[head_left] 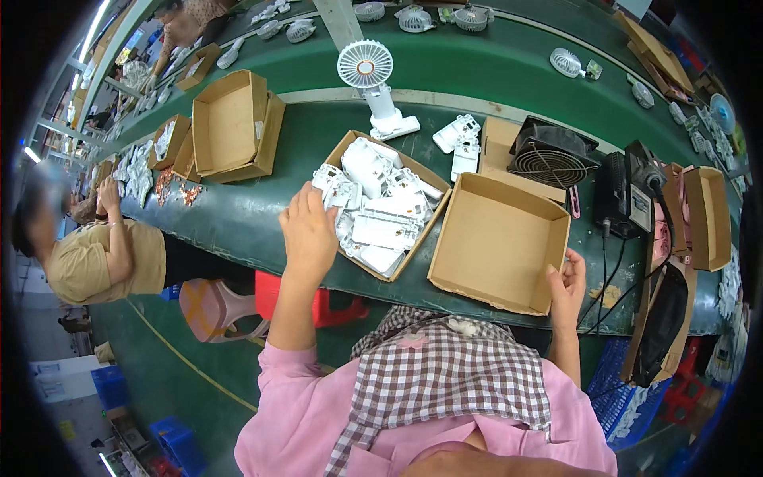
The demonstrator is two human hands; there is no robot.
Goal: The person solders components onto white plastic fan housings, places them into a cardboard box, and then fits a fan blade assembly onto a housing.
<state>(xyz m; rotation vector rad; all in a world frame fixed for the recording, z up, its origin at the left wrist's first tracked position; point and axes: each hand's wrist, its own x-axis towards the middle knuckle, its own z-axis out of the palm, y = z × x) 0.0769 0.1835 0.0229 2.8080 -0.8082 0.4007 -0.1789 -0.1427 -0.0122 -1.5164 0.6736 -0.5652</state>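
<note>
My left hand (308, 234) is at the left side of a cardboard box (420, 256) heaped with white plastic housings (388, 220). Its fingers are extended beside the housings, and I see nothing held in them. To the right lies a shallow cardboard tray (499, 242), its bare bottom showing. My right hand (567, 288) grips the tray's near right corner, thumb at the rim and fingers outside. Beyond the box stands a white handheld fan (367, 71) on its base. A few more white housings (458, 139) lie on the table to its right.
Stacked cardboard boxes (230, 127) stand at the left, near small copper-coloured parts (179, 191). A black fan (554, 151) and a black device (622, 195) with cables are on the right. A conveyor (509, 60) carries fans behind. A co-worker (103, 246) is at the left.
</note>
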